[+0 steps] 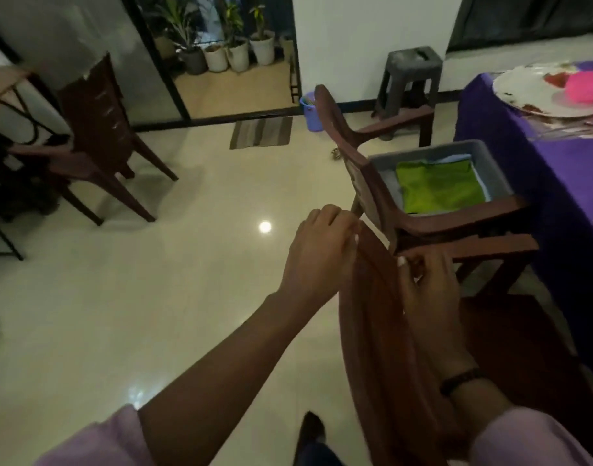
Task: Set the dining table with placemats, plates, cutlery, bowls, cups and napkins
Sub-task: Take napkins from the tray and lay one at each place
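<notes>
Both hands were on the back of the near chair point(382, 331). The left hand point(317, 250) was curled over its top rail, and the right hand point(429, 290) gripped the same rail from the seat side.

Just beyond that chair stood a second chair point(365, 183), its seat carrying a grey tray point(490, 163) with a folded green cloth point(438, 188) lying inside it, most likely one of the napkins or placemats. Past the tray, the dining table point(524, 163) was covered in purple cloth. At its far end lay a white patterned plate point(524, 85) with a pink bowl point(587, 87) on it.

Risk, as judged: the near chair's top rail stood close against the arm of the second chair. Dragging or tilting it could knock that chair, shake the tray and slide it off the seat. A leg could also catch the hanging tablecloth and pull on the plate.

The floor point(187, 297) was pale polished tile with a bright lamp reflection, so chair legs may skid. Well away from the tray on the left stood a third chair point(96, 139). Beyond the tray were a striped mat point(261, 132), a blue bucket point(310, 111), a dark stool point(409, 75) and potted plants point(234, 45) behind a glass door.
</notes>
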